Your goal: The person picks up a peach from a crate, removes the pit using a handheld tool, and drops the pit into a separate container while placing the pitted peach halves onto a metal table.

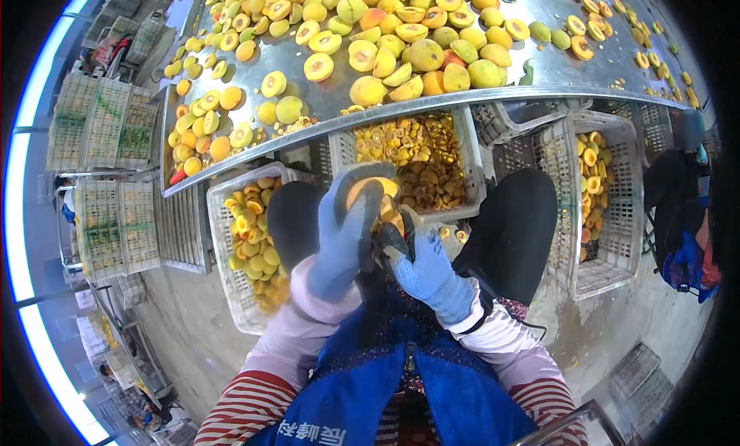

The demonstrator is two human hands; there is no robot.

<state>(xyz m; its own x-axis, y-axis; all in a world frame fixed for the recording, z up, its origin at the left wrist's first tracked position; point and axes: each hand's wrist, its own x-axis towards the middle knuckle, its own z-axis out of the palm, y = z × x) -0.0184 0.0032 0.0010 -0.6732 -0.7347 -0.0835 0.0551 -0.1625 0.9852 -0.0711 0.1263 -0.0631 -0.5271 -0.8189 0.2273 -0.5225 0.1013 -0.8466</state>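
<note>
Hands at work just on my side of the metal table [501, 94], seen from above. My left hand [343, 222], in a blue glove with dark-coated fingers, is partly closed around a yellow-orange fruit [372, 190]; the fruit lies between thumb and curled fingers, its upper side exposed. My right hand [424, 267], gloved alike, is bent in at the fruit's lower end, nearer my body; overlapping fingers hide how far it is open and whether it holds anything. Both hands are below the table's near edge. Whole and halved fruits [401, 41] lie on the table. Partly under its near edge, a middle crate [474, 164] holds fruit pieces and brown matter. On the table's near side, a left crate [220, 253] and a right crate [628, 215] hold halved fruits. Another person [682, 207] is near the table's right end.
</note>
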